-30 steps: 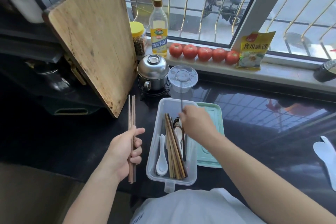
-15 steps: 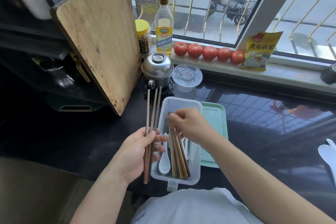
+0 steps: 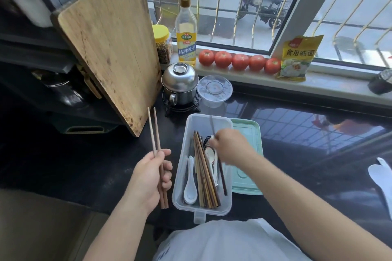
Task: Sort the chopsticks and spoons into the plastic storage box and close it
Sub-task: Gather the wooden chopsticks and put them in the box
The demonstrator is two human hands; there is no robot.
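A clear plastic storage box [image 3: 179, 178] stands on the dark counter in front of me. Inside lie a bundle of wooden chopsticks [image 3: 204, 178], a white ceramic spoon [image 3: 190, 186] on the left and more spoons [image 3: 210, 152] partly hidden under my right hand. Its green lid [image 3: 247, 178] lies flat beside the box on the right. My left hand [image 3: 151, 176], left of the box, grips two wooden chopsticks [image 3: 155, 133] pointing away from me. My right hand [image 3: 232, 146] hovers over the box's right side, pinching one dark chopstick [image 3: 222, 180] lengthwise.
A large wooden cutting board [image 3: 110, 48] leans at the back left. Behind the box stand a steel pot [image 3: 180, 85] on a wire stand and a clear plastic bowl [image 3: 214, 89]. A bottle, jar, tomatoes [image 3: 239, 61] and packet line the sill. A white paddle [image 3: 381, 178] lies far right.
My left hand has drawn back to the left from the box and now holds two chopsticks instead of three. My right hand has shifted over the box's right side with one chopstick.
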